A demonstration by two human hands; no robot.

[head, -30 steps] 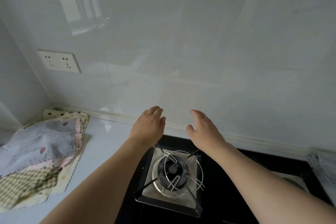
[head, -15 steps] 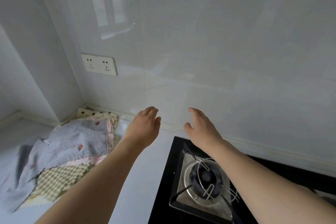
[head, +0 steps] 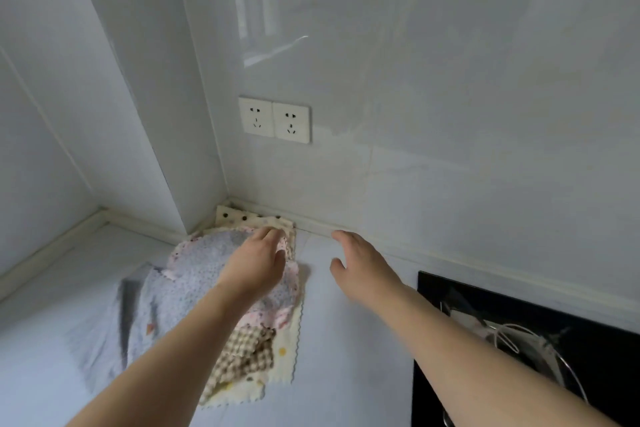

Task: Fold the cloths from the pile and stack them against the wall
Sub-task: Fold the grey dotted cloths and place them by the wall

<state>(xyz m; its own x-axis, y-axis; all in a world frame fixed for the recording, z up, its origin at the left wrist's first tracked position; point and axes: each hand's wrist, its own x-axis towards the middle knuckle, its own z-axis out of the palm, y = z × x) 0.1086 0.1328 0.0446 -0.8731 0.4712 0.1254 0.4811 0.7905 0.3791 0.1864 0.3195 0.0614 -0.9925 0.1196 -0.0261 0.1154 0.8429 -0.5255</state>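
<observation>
A pile of cloths (head: 194,274) lies on the white counter in the corner by the wall: a grey-blue dotted cloth on top, a pink-edged one under it, a brown checked cloth (head: 242,354) and a cream dotted one (head: 284,371) at the bottom. My left hand (head: 258,262) is over the far right part of the pile, fingers relaxed, fingertips on the top cloths. My right hand (head: 360,265) hovers open above the bare counter just right of the pile, near the wall's base.
A double wall socket (head: 275,120) sits above the pile. A black gas hob (head: 526,340) with a wire pan support occupies the counter at right. White counter (head: 346,374) runs between the pile and the hob. A wall corner juts out at the left.
The view swung left. Both hands moved left from the hob; my left hand has reached the pile and my right hand has come beside it.
</observation>
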